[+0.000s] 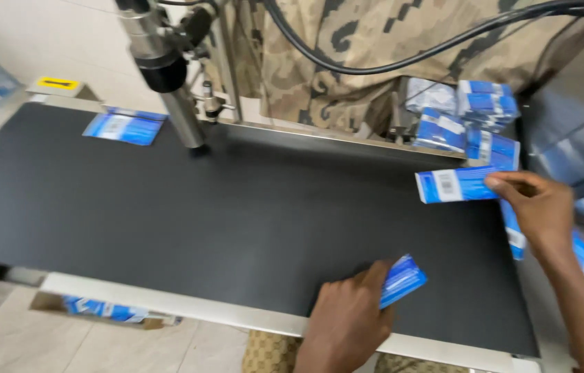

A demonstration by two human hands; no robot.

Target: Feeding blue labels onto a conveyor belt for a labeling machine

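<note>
Seen from the head camera, a wide black belt (188,207) runs across the worktop, with a pale metal rim along its near edge. The left hand (347,321) rests at the near edge of the belt, its grip closed on one flat blue carton (402,280), which tilts up to the right. The right hand (537,207) reaches in from the right side, its fingertips pinching a second flat blue carton (454,185) held level just above the belt's far right corner. A third blue carton (125,127) lies alone on the far left of the belt, well apart from both hands. Behind the right hand sits a loose pile of blue cartons (475,117); their number cannot be told. More lie blurred under the right forearm. One metal nozzle (174,90) on a post hangs over the belt's far edge, near the lone carton. A camouflage cloth (375,41) hangs behind.
</note>
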